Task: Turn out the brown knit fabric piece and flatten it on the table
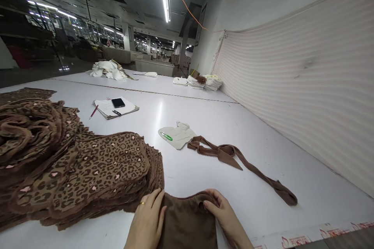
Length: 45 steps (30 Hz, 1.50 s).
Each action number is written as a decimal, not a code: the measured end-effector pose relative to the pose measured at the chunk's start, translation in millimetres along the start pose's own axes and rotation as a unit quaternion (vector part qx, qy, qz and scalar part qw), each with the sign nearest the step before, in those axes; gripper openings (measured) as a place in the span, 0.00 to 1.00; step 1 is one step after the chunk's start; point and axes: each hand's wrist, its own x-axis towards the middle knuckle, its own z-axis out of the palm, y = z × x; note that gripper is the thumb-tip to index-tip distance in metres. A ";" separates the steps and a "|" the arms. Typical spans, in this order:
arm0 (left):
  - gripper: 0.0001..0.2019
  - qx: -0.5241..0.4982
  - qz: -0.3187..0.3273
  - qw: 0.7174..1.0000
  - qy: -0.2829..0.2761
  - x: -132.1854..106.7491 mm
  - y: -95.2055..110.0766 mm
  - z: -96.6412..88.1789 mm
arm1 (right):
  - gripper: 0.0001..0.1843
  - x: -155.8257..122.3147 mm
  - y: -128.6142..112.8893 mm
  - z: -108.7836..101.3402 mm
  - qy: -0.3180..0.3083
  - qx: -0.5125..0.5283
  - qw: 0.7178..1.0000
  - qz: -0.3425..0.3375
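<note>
A piece of plain brown fabric (188,218) lies in front of me at the table's near edge, its upper edge curving inward. My left hand (149,216), with a ring on one finger, grips its left edge between thumb and fingers. At the upper right corner my right hand (223,214) pinches the fabric, thumb on top beside a small dark round spot that I cannot make out. Just left of my left hand rises a thick stack of leopard-print fabric pieces (108,163) with brown edges.
Past my hands lie a pale pattern piece (178,136) with green thread snips (166,136) on it and a long brown fabric strip (230,153). Papers (128,109) hold a black phone (118,103); a red pen (94,112) is beside them. White cloth (108,70) sits farther back.
</note>
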 end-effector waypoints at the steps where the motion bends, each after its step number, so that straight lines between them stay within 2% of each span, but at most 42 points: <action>1: 0.17 0.011 -0.016 1.000 -0.017 3.0 -0.7 0.4 | 0.17 -1.8 -0.8 0.5 0.005 0.009 1.000 0.007; 5: 0.20 0.065 -0.080 0.988 -0.115 11.3 7.6 3.6 | 0.14 -3.4 3.6 -2.0 0.050 -0.029 0.998 -0.005; 8: 0.21 0.050 -0.112 0.977 -0.172 15.9 14.2 -1.4 | 0.15 -0.1 9.1 -6.5 0.114 -0.092 0.989 -0.034; 10: 0.18 -0.018 -0.119 0.979 -0.167 18.2 14.4 -8.1 | 0.19 1.1 10.3 -9.4 0.162 -0.117 0.978 -0.052; 12: 0.13 -0.129 -0.135 0.972 -0.146 19.5 11.3 -16.2 | 0.20 -1.1 8.5 -12.0 0.174 -0.107 0.977 -0.055; 14: 0.06 -0.264 -0.185 0.934 -0.153 20.0 6.4 -23.9 | 0.16 -6.9 4.8 -14.6 0.138 -0.040 0.989 -0.033; 16: 0.11 -0.404 -0.248 0.861 -0.184 21.4 1.7 -29.1 | 0.13 -13.2 1.6 -17.2 0.087 0.056 0.995 0.001; 18: 0.17 -0.509 -0.284 0.789 -0.195 25.8 -0.7 -30.1 | 0.14 -15.5 0.2 -19.7 0.065 0.127 0.990 0.022; 19: 0.17 -0.538 -0.285 0.770 -0.190 29.5 -0.7 -29.0 | 0.16 -14.0 0.2 -21.0 0.069 0.138 0.988 0.025; 20: 0.16 -0.547 -0.278 0.768 -0.180 33.8 0.4 -27.0 | 0.18 -10.8 0.5 -22.4 0.085 0.132 0.987 0.021; 22: 0.12 -0.508 -0.261 0.807 -0.154 42.3 5.8 -21.3 | 0.27 -0.9 1.5 -26.1 0.139 0.057 0.989 0.005; 24: 0.19 -0.419 -0.231 0.869 -0.125 44.8 15.7 -14.7 | 0.38 8.4 3.6 -30.5 0.207 -0.089 0.974 -0.020; 25: 0.23 -0.367 -0.207 0.900 -0.108 42.0 21.9 -11.1 | 0.41 10.9 5.8 -32.4 0.234 -0.176 0.956 -0.034; 27: 0.28 -0.263 -0.131 0.952 -0.081 27.7 34.6 -3.0 | 0.42 9.5 14.5 -33.6 0.254 -0.331 0.906 -0.070; 29: 0.31 -0.175 -0.013 0.981 -0.077 5.7 44.8 7.2 | 0.37 1.3 30.2 -30.0 0.227 -0.452 0.856 -0.112; 31: 0.35 -0.101 0.103 0.984 -0.106 -16.3 50.2 18.4 | 0.33 -9.1 50.2 -22.9 0.170 -0.547 0.809 -0.130; 32: 0.37 -0.069 0.139 0.980 -0.122 -25.0 51.0 23.4 | 0.31 -13.7 59.9 -19.1 0.140 -0.586 0.788 -0.127; 33: 0.39 -0.043 0.160 0.977 -0.133 -31.7 50.8 27.3 | 0.30 -17.4 68.2 -15.8 0.113 -0.617 0.769 -0.121; 35: 0.41 -0.006 0.160 0.978 -0.135 -39.3 48.6 30.7 | 0.29 -22.2 78.4 -12.0 0.085 -0.647 0.749 -0.116; 40: 0.40 0.028 0.131 0.987 -0.091 -44.4 41.7 20.7 | 0.31 -28.5 74.5 -13.9 0.121 -0.645 0.739 -0.152; 42: 0.39 0.028 0.116 0.988 -0.097 -45.2 40.4 16.0 | 0.31 -30.7 71.0 -15.1 0.107 -0.642 0.744 -0.148; 44: 0.37 0.020 0.096 0.988 -0.122 -43.9 39.6 12.4 | 0.31 -31.8 67.9 -18.5 0.074 -0.616 0.773 -0.128; 45: 0.37 0.015 0.085 0.987 -0.133 -42.3 39.1 10.9 | 0.31 -32.1 65.9 -22.1 0.064 -0.586 0.799 -0.118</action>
